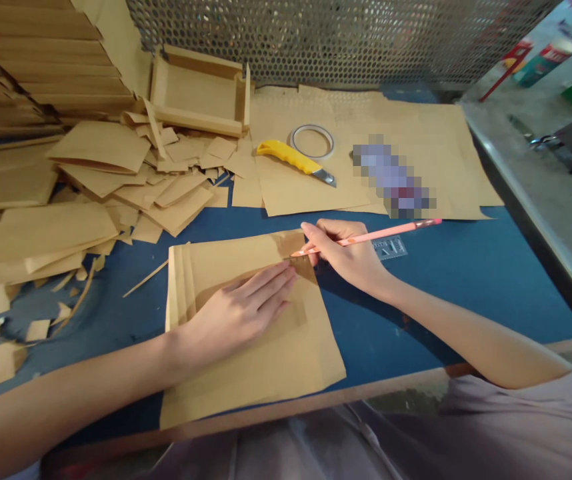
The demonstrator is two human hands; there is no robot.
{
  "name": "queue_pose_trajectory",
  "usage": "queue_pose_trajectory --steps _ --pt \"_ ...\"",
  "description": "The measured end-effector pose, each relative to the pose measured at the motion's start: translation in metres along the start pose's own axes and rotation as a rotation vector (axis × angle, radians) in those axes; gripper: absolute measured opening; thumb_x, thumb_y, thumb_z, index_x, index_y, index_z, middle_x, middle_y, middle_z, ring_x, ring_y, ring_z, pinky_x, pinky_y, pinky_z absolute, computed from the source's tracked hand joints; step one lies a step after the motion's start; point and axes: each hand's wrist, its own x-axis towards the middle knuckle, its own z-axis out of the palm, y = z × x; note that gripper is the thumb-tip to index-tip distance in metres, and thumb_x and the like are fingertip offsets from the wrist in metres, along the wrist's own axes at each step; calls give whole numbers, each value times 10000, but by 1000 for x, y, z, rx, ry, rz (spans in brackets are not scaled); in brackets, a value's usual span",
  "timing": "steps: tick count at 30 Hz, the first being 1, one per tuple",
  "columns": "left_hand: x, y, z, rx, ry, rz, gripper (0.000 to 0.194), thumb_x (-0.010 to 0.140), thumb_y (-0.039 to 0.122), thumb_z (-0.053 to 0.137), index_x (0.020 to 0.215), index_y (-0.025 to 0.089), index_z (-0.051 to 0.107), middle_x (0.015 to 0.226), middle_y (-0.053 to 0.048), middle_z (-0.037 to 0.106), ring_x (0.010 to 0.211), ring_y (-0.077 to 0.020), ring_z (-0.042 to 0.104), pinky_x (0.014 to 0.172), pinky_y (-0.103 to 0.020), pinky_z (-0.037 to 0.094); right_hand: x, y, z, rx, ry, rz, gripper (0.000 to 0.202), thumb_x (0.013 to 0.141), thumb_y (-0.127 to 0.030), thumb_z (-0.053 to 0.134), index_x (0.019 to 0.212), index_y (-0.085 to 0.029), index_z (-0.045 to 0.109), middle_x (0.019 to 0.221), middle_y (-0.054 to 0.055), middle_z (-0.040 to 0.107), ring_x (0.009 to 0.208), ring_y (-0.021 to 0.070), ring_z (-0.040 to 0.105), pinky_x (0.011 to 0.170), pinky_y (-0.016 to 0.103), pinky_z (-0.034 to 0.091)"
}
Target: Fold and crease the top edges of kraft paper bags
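Observation:
A sheet of brown kraft paper (266, 360), creased in strips along its left side, lies in front of me on the blue tabletop. My left hand (239, 313) rests flat on it, fingers stretched out toward the upper right. A pink pencil (386, 232) is pinched in my right hand (349, 253), its tip at the paper near the top right corner. From under that hand sticks out the end of a clear ruler (390, 247); the rest is mostly hidden, and its far part seems to lie by my left fingertips.
Paper scraps (166, 193) pile up at the left, below a stack of folded brown card (41, 60) and a shallow paper tray (201, 93). Behind lie a yellow utility knife (291, 157), a tape roll (312, 141) and a blurred-out object (391, 175). Perforated metal (286, 40) borders the back.

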Motion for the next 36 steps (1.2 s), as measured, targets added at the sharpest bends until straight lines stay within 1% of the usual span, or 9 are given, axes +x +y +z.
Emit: queue_pose_trajectory --steps 4,8,10,12,15,20,24,28,36 --pt "-1 -1 1 -10 13 -3 312 1008 149 444 1252 34 599 1324 -142 613 1247 -221 580 978 -310 559 0 0 -2 93 24 45 448 929 -432 563 554 -186 558 487 -11 576 527 110 610 548 239 467" --pt "0 -1 0 5 8 6 314 1010 140 430 1252 32 598 1321 -140 615 1239 -217 587 980 -307 557 -1 2 -7 61 65 12 481 916 -458 575 519 -189 532 477 -7 561 545 118 623 546 235 473" --pt "0 -1 0 -1 0 2 317 1013 142 425 1259 39 595 1329 -138 608 1242 -214 585 983 -307 556 0 4 -9 63 41 30 485 917 -471 568 523 -189 536 472 -8 552 535 121 622 553 241 486" --pt "-1 0 1 -18 2 -4 315 1010 146 437 1263 43 594 1337 -142 603 1249 -216 579 993 -310 550 0 5 -9 71 13 50 485 918 -479 561 528 -191 543 473 -8 555 538 127 629 592 255 514" --pt "-2 -1 1 -48 8 -11 324 991 139 478 1279 32 580 1346 -160 594 1262 -232 567 1012 -320 538 1 5 -9 67 7 52 487 914 -484 564 524 -193 541 475 -5 563 560 134 643 629 265 533" --pt "-2 -1 1 -34 8 2 324 995 129 460 1279 28 579 1355 -158 586 1264 -229 565 1023 -319 530 1 5 -10 64 14 55 485 915 -486 561 534 -186 551 474 -3 561 557 133 647 568 244 493" --pt "-2 -1 1 -27 11 4 320 995 137 469 1273 25 582 1348 -156 592 1260 -230 569 1020 -319 532 1 5 -9 65 7 47 479 914 -488 561 541 -188 561 472 -7 558 550 136 648 550 247 481" --pt "-2 -1 1 -48 16 -2 328 986 134 485 1281 24 575 1347 -164 594 1267 -236 563 1031 -322 522 2 4 -8 47 -2 45 487 921 -465 558 520 -189 538 472 -1 566 603 149 683 557 239 475" --pt "-1 -1 -1 -14 12 5 314 1002 142 452 1262 31 588 1340 -148 600 1250 -222 579 1008 -310 538 3 4 -8 24 10 35 482 923 -450 560 517 -191 539 473 1 574 601 139 673 561 237 470"
